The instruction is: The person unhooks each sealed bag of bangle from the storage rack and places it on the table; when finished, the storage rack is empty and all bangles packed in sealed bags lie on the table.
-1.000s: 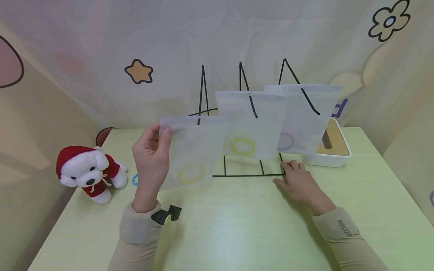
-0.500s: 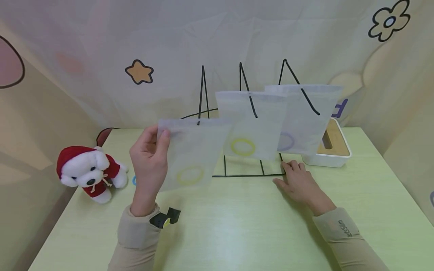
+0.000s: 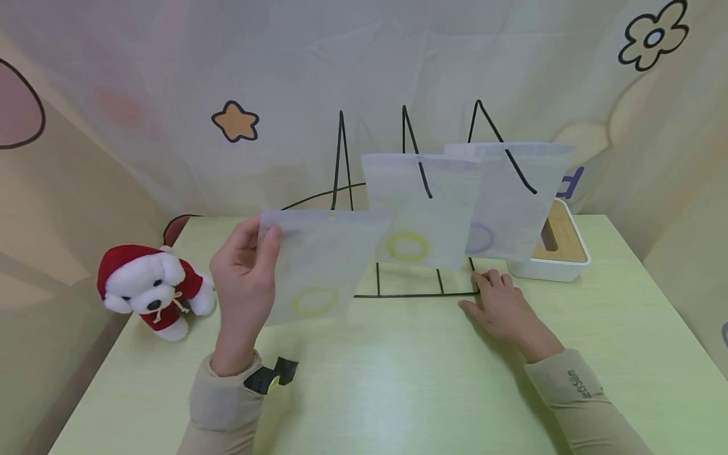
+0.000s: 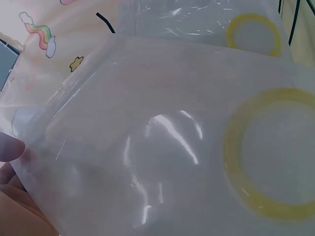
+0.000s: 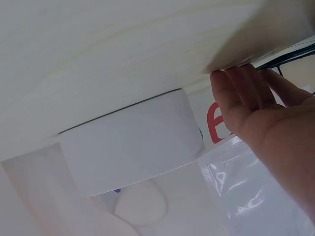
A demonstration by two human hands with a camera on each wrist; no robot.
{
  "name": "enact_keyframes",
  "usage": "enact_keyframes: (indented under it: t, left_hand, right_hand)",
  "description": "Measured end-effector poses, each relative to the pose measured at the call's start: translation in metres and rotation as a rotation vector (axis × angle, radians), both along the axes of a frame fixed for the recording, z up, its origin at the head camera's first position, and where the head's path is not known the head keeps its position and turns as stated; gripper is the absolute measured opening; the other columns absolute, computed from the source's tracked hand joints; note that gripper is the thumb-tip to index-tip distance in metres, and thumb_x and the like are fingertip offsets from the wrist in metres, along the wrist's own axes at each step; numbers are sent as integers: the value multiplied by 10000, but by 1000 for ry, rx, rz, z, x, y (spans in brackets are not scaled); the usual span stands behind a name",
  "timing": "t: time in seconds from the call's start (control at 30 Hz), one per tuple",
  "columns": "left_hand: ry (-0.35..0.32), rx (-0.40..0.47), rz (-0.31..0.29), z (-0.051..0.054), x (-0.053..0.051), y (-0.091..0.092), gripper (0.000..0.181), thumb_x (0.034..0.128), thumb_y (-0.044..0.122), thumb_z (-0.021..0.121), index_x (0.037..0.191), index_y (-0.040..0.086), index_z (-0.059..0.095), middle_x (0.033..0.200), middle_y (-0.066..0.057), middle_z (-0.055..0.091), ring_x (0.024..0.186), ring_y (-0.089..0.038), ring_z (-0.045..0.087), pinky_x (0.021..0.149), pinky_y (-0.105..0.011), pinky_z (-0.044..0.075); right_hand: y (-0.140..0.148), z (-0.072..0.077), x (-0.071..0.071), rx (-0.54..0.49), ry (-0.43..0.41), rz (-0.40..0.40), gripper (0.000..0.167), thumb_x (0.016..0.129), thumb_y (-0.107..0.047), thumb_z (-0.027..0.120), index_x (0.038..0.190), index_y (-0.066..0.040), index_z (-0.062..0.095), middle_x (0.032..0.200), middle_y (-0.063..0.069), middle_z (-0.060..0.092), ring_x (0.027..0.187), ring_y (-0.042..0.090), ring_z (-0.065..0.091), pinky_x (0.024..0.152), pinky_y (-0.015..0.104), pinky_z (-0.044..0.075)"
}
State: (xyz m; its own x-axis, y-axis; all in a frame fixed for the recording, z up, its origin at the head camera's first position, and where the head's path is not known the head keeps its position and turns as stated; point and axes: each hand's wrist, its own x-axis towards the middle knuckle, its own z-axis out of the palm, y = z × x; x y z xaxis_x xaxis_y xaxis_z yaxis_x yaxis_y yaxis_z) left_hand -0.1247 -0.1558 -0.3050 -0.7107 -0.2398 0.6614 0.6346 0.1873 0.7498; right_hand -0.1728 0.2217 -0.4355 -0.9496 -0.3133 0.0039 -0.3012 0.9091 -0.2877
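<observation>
My left hand [image 3: 244, 287] pinches a frosted zip bag [image 3: 327, 259] by its upper left corner between thumb and fingers. A pale yellow ring [image 4: 234, 157] shows through this bag. Its top edge sits just below the tip of the left hook [image 3: 339, 164] of a black wire rack [image 3: 409, 295]. On the middle hook hangs a second bag [image 3: 421, 208] with a yellow ring; a third bag [image 3: 523, 196], with a pale purple ring, hangs on the right hook. My right hand [image 3: 500, 309] rests on the table with its fingertips at the rack's front right corner.
A white box with a wooden slotted lid [image 3: 560, 243] stands behind my right hand. At the left side of the table [image 3: 398, 379] sits a white plush dog [image 3: 153, 291] in red clothes. A patterned curtain [image 3: 284, 69] hangs behind.
My left hand has drawn the bag down and slightly left, and the hook tip no longer shows in front of it. The right hand has stayed in place.
</observation>
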Motion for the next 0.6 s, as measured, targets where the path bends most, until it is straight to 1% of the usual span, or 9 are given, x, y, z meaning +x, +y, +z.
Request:
enact_keyframes:
  t: [0.13,0.23,0.37,0.6]
  left_hand:
    - [-18,-5,21,0,5,-2,204,946,32,606,1117,-60,668,951,-42,687,841,-192,595,770,-240,505]
    - [-29,0,31,0,8,-3,203,945,21,601,1120,-58,668,950,-36,688,844,-186,595,764,-234,497]
    - [-36,13,23,-1,11,-4,203,944,17,601,1118,-67,663,944,-34,690,843,-187,599,759,-235,494]
    - [-44,43,5,-5,12,-9,208,943,18,604,1122,-74,659,960,-44,699,852,-187,606,774,-233,491]
  right_hand:
    - [0,-1,0,-3,-3,-3,669,979,-352,567,1406,122,363,1309,307,403,1132,458,369,879,613,380]
    - [0,-1,-1,-2,-3,-2,669,978,-355,569,1403,121,368,1308,305,405,1131,458,371,875,614,382]
    - [-1,-2,-1,-2,-1,1,669,976,-356,572,1401,120,372,1303,306,410,1129,457,374,874,616,383]
    - [-1,0,-1,-9,1,0,667,979,-350,567,1407,119,364,1304,313,403,1155,472,365,888,624,373]
